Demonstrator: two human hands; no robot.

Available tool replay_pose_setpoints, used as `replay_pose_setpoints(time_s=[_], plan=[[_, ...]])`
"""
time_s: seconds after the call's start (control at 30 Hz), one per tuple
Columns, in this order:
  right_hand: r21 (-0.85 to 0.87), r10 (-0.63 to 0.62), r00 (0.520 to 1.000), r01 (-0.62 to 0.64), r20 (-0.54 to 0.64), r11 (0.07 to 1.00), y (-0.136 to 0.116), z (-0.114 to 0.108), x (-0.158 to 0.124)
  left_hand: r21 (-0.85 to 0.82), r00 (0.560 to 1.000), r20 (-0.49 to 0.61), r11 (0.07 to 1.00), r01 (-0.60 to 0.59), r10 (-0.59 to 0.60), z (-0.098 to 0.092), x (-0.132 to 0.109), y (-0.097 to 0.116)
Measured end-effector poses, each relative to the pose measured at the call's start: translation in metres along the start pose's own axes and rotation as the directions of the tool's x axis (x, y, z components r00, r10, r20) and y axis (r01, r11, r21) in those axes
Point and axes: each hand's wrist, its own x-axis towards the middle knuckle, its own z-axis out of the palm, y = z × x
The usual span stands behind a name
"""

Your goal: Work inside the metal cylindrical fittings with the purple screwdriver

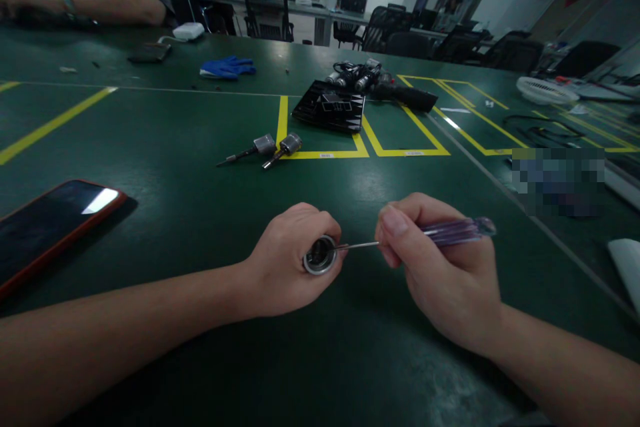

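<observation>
Left hand wrapped tight around a small round metal part, open end facing right, near centre of the green table; right hand pinching a screwdriver with a clear purple handle, fingers closed on the shaft end of the handle; thin blade runs left, tip sitting at the part's mouth; can't tell if the tip is seated inside. Near left: phone in a red case, screen up, dark. Mid table, just beyond the hands: two metal pieces with thin shafts, side by side, touching the yellow tape line. Farther: black tray; cluster of dark parts behind it. Far left: blue glove; another person's forearm resting on the table edge.
</observation>
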Motion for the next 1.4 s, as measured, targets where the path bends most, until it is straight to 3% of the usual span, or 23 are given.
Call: replay_pose_setpoints(time_s=[0.23, 0.53, 0.67, 0.83, 1.0, 1.17, 1.27, 1.4], plan=[[-0.116, -0.130, 0.983, 0.146, 0.130, 0.983, -0.007, -0.001, -0.003, -0.006, 0.999, -0.002, 0.999, -0.035, 0.035, -0.002, 0.002, 0.000], [0.010, 0.073, 0.997, -0.073, -0.002, 0.997, 0.002, 0.003, 0.002, -0.007, 0.999, 0.000, 0.999, -0.038, 0.038, -0.002, 0.002, 0.000], [0.034, 0.077, 0.997, -0.077, 0.003, 0.996, 0.002, 0.002, 0.000, -0.010, 0.999, -0.001, 0.999, -0.041, 0.041, -0.001, 0.001, 0.000], [0.043, -0.053, 0.999, 0.053, -0.001, 0.998, -0.001, -0.001, -0.004, 0.006, 1.000, -0.015, 1.000, -0.022, 0.022, -0.001, 0.000, 0.001], [-0.159, -0.261, 0.950, 0.288, 0.172, 0.944, -0.011, -0.003, -0.002, -0.005, 0.997, -0.014, 0.997, -0.071, 0.071, -0.001, 0.001, -0.002], [-0.295, -0.341, 0.889, 0.429, 0.305, 0.854, -0.020, -0.004, 0.000, -0.015, 0.994, -0.018, 0.994, -0.109, 0.109, -0.001, 0.002, -0.004], [-0.310, -0.280, 0.918, 0.362, 0.281, 0.879, -0.019, -0.003, 0.000, -0.022, 0.992, -0.011, 0.992, -0.123, 0.123, -0.001, 0.002, -0.002], [-0.199, -0.112, 0.991, 0.125, 0.074, 0.972, -0.011, 0.000, 0.000, -0.029, 0.996, 0.013, 0.996, -0.085, 0.085, -0.001, 0.001, 0.000]])
